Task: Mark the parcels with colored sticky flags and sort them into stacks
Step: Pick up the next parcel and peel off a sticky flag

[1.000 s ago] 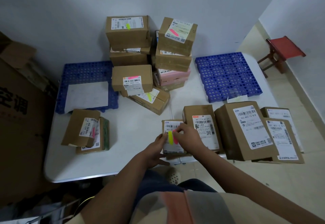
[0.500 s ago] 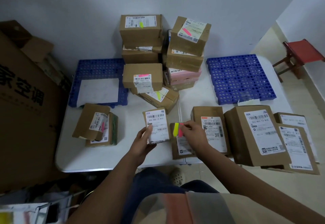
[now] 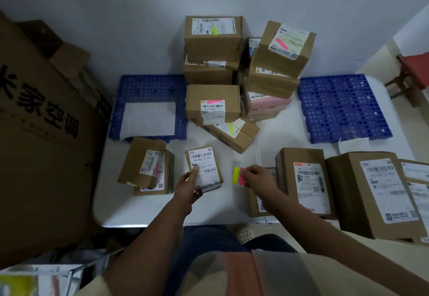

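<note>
Parcels are being marked and sorted on the white counter [image 3: 227, 207]. One small parcel [image 3: 204, 168] is being held by the left hand [image 3: 189, 185], with fingers wrapped around its near edge, just above the counter near the front. A little pad of sticky flags [image 3: 238, 176], yellow and pink, is being pinched by the right hand [image 3: 257, 178]. The two hands are being kept apart, with a gap between parcel and flags. No flag is seen on this parcel's label yet.

Things could go wrong from here. The wrong color could be picked, because the yellow and pink strips are touching. The flag could be stuck crooked or could cover the barcode. The tall stacks [image 3: 241, 68] at the back are leaning, so they could be knocked over when one more parcel is being added.
</note>
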